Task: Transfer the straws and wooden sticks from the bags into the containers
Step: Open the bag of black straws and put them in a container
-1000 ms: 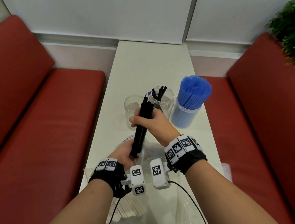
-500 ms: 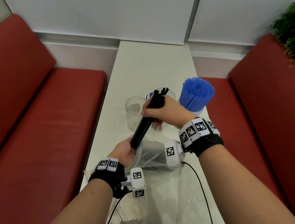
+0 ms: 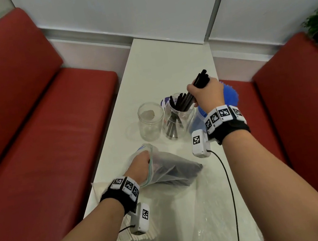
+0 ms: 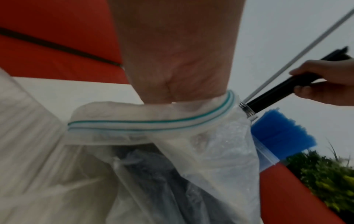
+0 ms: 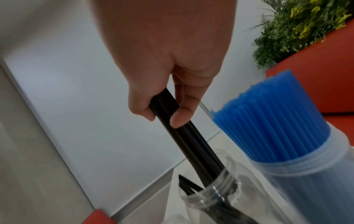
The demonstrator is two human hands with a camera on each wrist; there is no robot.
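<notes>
- Our right hand is curled round a bundle of black straws, thumb and fingers pinching it; the bundle slants down with its lower ends inside the mouth of the middle jar.
- In the right wrist view the fingers wrap the black straws just above the middle jar's threaded rim.
- That middle jar, which we take as our landmark, stands on the white bench and holds more black straws leaning inside it.
- Just left of it stands an empty clear jar; just right of it, partly behind our right wrist, a jar packed with blue straws.
- Nearer to us than the middle jar, our left hand is inside the mouth of a clear zip bag that holds dark straws; we cannot tell how its fingers lie.
- The bag's seal strip is teal; we can read no writing on it.
- Pale wooden sticks lie in another bag under our left wrist, nearer still.
- The wrist bands carry only black-and-white square code tags; no brand is legible anywhere.
</notes>
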